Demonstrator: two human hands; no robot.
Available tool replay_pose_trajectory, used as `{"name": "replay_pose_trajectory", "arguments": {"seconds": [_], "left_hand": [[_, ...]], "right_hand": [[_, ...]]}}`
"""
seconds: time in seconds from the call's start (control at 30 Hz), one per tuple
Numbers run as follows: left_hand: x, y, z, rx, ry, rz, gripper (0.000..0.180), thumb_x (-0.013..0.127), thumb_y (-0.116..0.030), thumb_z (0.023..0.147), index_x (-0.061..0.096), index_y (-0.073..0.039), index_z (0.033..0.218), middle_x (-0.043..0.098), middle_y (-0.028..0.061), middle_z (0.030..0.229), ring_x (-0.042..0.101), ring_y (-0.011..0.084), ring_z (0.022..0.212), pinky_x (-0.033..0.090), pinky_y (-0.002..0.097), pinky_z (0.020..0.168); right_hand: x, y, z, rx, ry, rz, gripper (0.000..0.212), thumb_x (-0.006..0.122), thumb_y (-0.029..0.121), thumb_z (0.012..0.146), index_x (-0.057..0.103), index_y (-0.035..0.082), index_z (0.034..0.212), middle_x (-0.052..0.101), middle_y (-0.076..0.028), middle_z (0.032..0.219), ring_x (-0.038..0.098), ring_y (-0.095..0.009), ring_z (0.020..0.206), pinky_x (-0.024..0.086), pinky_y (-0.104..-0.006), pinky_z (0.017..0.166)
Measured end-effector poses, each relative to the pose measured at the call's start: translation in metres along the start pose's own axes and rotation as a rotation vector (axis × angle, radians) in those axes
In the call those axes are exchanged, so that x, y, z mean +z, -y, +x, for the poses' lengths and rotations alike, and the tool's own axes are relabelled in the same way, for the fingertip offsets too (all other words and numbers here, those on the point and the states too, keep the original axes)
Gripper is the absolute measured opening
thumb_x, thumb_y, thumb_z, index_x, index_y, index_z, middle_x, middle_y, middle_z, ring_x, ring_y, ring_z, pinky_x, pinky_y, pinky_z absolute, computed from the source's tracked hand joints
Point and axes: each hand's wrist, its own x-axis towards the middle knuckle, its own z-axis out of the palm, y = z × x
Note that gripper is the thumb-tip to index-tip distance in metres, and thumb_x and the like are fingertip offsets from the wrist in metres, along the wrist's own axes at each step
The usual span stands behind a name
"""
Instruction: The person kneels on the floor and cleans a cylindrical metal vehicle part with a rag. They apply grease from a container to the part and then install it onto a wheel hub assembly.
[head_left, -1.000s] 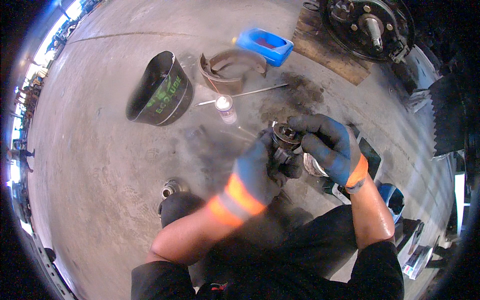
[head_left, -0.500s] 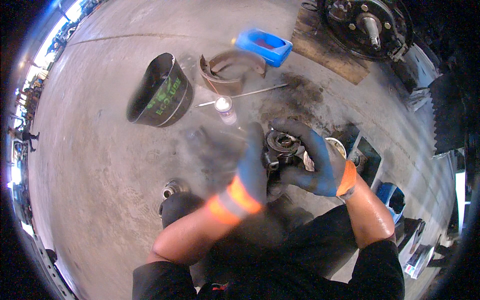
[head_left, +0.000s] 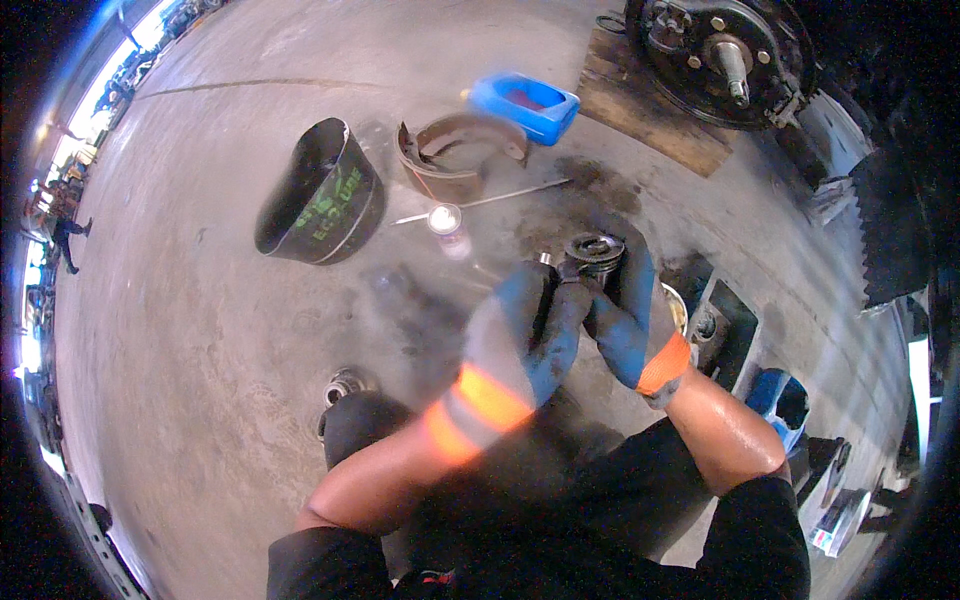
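My right hand point(head_left: 635, 330), in a blue and dark work glove with an orange cuff, is closed around a dark, round metal part point(head_left: 597, 252) with a ringed, grooved top. Close beside it, my left hand point(head_left: 522, 330), gloved alike, is curled with its fingers against the part's near side. A small silvery tip point(head_left: 545, 258) shows above the left fingers. It belongs to a dark, slim object in their grip, mostly hidden. Both hands are in front of me, above my knees.
Ahead stand a cut-down black bucket point(head_left: 325, 195), curved brake shoes point(head_left: 455, 160), a white-topped can point(head_left: 447, 225), a thin rod point(head_left: 500, 201) and a blue cut-open jug point(head_left: 530, 105). A brake assembly point(head_left: 725, 60) is far right. Another metal part point(head_left: 345, 388) lies by my left knee.
My right hand has raised the round part slightly and tilted it away from me. My left hand has moved from the part's left side to just below and beside it.
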Motion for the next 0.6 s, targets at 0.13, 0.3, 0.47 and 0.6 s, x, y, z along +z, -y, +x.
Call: {"name": "replay_pose_trajectory", "arguments": {"seconds": [0.13, 0.3, 0.47, 0.6], "left_hand": [[0.005, 0.017, -0.004, 0.077, -0.016, 0.046, 0.010, 0.054, -0.006, 0.095, 0.057, 0.001, 0.101, 0.061, 0.0137, 0.079, 0.059, 0.0235, 0.068, 0.048, 0.0339, 0.065], [-0.005, 0.018, 0.000, 0.110, -0.032, 0.074, 0.009, 0.050, -0.005, 0.095, 0.056, 0.001, 0.097, 0.057, 0.0174, 0.077, 0.057, 0.0306, 0.067, 0.047, 0.0370, 0.064], [0.005, 0.015, 0.000, 0.188, -0.223, 0.035, 0.011, 0.058, -0.010, 0.091, 0.054, -0.001, 0.087, 0.053, 0.0210, 0.070, 0.052, 0.0387, 0.061, 0.043, 0.0425, 0.057], [0.014, 0.006, -0.006, 0.037, -0.280, -0.062, 0.011, 0.058, -0.010, 0.091, 0.055, -0.001, 0.087, 0.054, 0.0192, 0.070, 0.053, 0.0353, 0.061, 0.044, 0.0416, 0.057]], "right_hand": [[-0.006, -0.005, 0.007, 0.014, 0.037, -0.039, 0.047, 0.059, 0.006, 0.088, 0.045, 0.003, 0.133, 0.059, -0.008, 0.117, 0.057, -0.014, 0.100, 0.050, -0.0296, 0.083], [-0.017, -0.010, 0.005, 0.128, 0.255, 0.180, 0.041, 0.063, 0.011, 0.086, 0.053, 0.002, 0.125, 0.063, -0.006, 0.109, 0.059, -0.014, 0.093, 0.051, -0.0297, 0.078], [-0.004, -0.007, 0.001, 0.187, 0.184, 0.274, 0.035, 0.066, 0.014, 0.084, 0.059, 0.002, 0.117, 0.066, -0.005, 0.102, 0.061, -0.015, 0.088, 0.051, -0.0303, 0.075], [0.023, -0.014, -0.008, 0.090, -0.056, 0.327, 0.032, 0.068, 0.005, 0.081, 0.062, 0.003, 0.112, 0.068, -0.008, 0.100, 0.062, -0.016, 0.088, 0.052, -0.0314, 0.075]]}}
